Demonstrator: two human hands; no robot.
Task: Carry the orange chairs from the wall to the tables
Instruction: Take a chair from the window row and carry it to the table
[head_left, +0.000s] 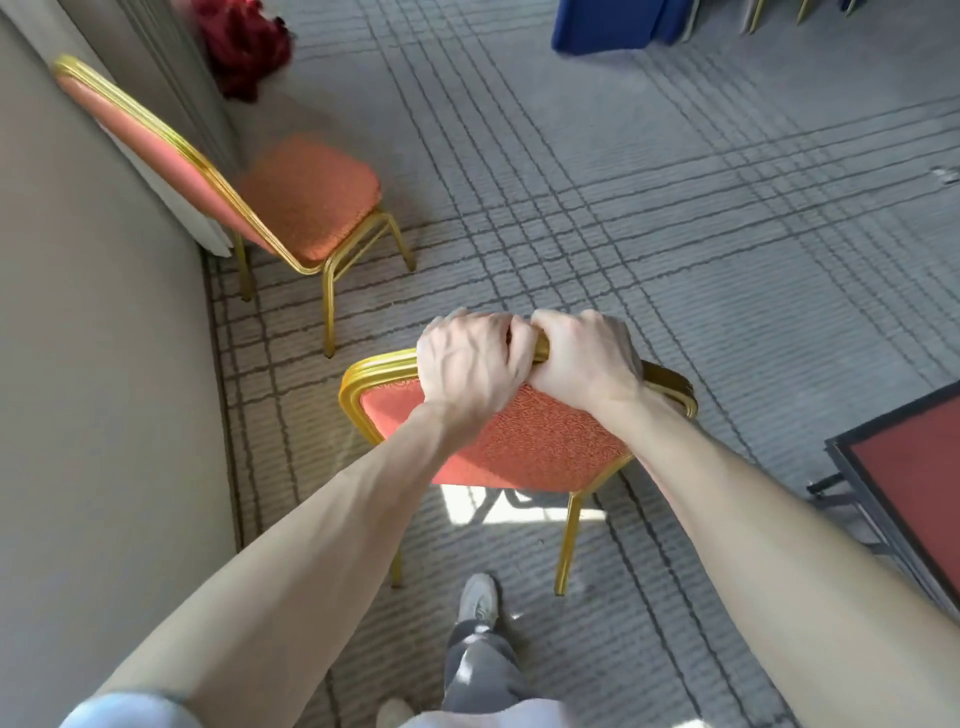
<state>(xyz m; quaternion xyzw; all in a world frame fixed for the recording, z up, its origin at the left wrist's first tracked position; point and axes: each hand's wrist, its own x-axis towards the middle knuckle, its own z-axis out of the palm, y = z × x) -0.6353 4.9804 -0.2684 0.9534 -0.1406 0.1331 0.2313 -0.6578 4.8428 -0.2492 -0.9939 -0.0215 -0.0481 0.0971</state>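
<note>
An orange chair (530, 441) with a gold metal frame is in front of me, its back toward me. My left hand (470, 364) and my right hand (584, 358) grip the top rail of its backrest side by side, fingers curled over the far edge. Its seat is hidden behind the backrest; two gold legs show below. A second orange chair (306, 202) of the same kind stands against the wall (93, 389) at the upper left.
A table (914, 467) with a red top and dark frame juts in at the right edge. Blue-covered furniture (608, 26) stands at the top. A dark red bundle (244, 47) lies by the wall. My shoes and legs are below the chair on patterned grey carpet.
</note>
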